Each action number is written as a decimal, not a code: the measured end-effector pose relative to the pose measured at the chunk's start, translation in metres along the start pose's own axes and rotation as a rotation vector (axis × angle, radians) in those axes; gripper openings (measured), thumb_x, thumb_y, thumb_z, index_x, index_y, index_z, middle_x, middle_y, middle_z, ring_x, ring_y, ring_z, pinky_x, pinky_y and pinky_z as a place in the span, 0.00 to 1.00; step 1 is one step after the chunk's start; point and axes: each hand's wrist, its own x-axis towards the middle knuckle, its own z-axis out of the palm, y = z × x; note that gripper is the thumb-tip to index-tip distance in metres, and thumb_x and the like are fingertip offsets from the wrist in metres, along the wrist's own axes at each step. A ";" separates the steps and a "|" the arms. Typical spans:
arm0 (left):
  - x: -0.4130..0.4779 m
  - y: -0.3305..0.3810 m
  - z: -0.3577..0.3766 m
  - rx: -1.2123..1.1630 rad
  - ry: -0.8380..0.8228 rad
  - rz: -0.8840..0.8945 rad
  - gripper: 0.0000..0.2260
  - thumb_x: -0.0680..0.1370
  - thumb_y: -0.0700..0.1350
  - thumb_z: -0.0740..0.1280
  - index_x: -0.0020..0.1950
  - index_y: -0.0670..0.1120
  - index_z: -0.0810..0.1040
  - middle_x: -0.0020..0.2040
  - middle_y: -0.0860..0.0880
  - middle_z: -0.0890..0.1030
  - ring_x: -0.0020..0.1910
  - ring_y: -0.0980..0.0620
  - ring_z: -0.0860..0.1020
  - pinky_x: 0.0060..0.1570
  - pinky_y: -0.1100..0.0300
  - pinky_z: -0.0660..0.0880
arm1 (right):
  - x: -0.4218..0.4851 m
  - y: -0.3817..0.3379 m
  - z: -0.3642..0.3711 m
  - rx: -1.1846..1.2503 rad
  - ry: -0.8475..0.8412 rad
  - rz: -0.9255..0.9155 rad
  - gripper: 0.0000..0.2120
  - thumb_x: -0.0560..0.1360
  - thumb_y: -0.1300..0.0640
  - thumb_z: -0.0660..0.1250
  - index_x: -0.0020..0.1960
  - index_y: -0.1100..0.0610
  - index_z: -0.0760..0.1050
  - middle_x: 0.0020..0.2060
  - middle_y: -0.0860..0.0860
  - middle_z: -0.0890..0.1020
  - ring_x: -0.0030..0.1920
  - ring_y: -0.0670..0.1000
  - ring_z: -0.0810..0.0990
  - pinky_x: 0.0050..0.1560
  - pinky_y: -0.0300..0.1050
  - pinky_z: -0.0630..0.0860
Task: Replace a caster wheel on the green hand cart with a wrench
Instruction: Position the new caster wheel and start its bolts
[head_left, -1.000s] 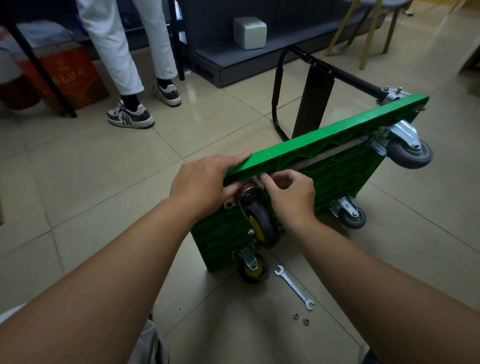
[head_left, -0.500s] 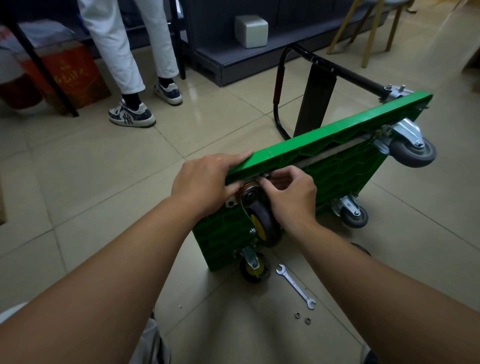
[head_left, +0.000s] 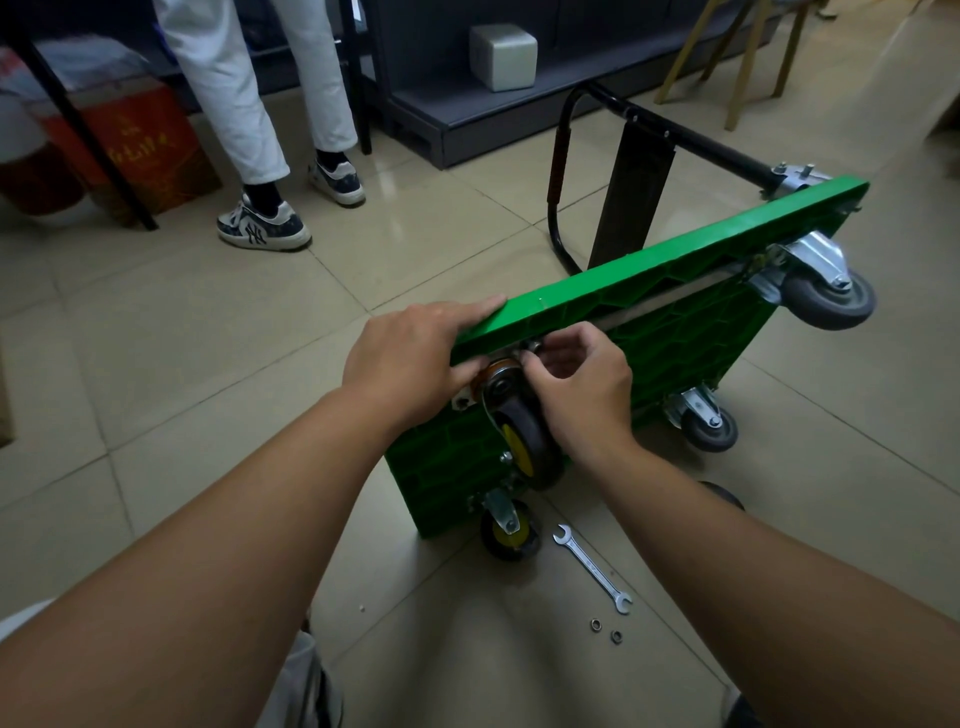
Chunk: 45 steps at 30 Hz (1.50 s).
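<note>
The green hand cart (head_left: 675, 332) is standing on its long edge on the tiled floor (head_left: 208, 338), its ribbed underside facing the person and its black folding handle (head_left: 558, 171) lying out behind it. The left hand (head_left: 410, 358) is resting on the cart's upper rim at the near corner, fingers straight and flat along the edge, the thumb reaching beneath toward the caster's plate. The right hand (head_left: 582, 379) is working just under that rim, its fingers curled and pinching a small silvery fastener (head_left: 532, 349) at the top of the black caster wheel with a yellow hub (head_left: 524, 441), which is sitting against the underside at this upper near corner. A second yellow-hubbed caster (head_left: 509, 530) is touching the floor at the lower near corner, and two grey casters (head_left: 828, 296) are sitting at the far end. The wrench (head_left: 592, 569) is lying untouched on the floor just beside the lower caster, with two loose nuts (head_left: 605, 629) near its nearer end. Another person's legs in white trousers and sneakers (head_left: 262, 228) are standing well apart at the upper left, beside a red box (head_left: 135, 150).
</note>
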 end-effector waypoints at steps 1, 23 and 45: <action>0.000 0.000 0.000 0.000 0.001 -0.002 0.28 0.79 0.60 0.67 0.77 0.71 0.61 0.69 0.57 0.78 0.63 0.48 0.78 0.54 0.53 0.74 | 0.000 0.002 -0.003 -0.027 0.003 -0.048 0.07 0.72 0.58 0.76 0.46 0.55 0.78 0.37 0.45 0.82 0.38 0.41 0.81 0.40 0.34 0.77; -0.008 0.003 0.000 0.048 0.016 0.019 0.29 0.80 0.57 0.68 0.79 0.67 0.62 0.68 0.57 0.79 0.62 0.50 0.78 0.47 0.58 0.67 | -0.167 0.266 -0.022 -0.495 -0.352 0.578 0.08 0.72 0.60 0.73 0.39 0.54 0.74 0.34 0.44 0.79 0.39 0.53 0.78 0.41 0.47 0.73; -0.003 -0.007 0.002 -0.003 -0.017 0.042 0.29 0.77 0.59 0.69 0.78 0.66 0.65 0.69 0.56 0.79 0.63 0.48 0.80 0.54 0.43 0.79 | -0.174 0.320 -0.005 -0.712 -0.524 0.574 0.10 0.72 0.44 0.70 0.44 0.50 0.74 0.39 0.48 0.80 0.41 0.53 0.80 0.42 0.44 0.76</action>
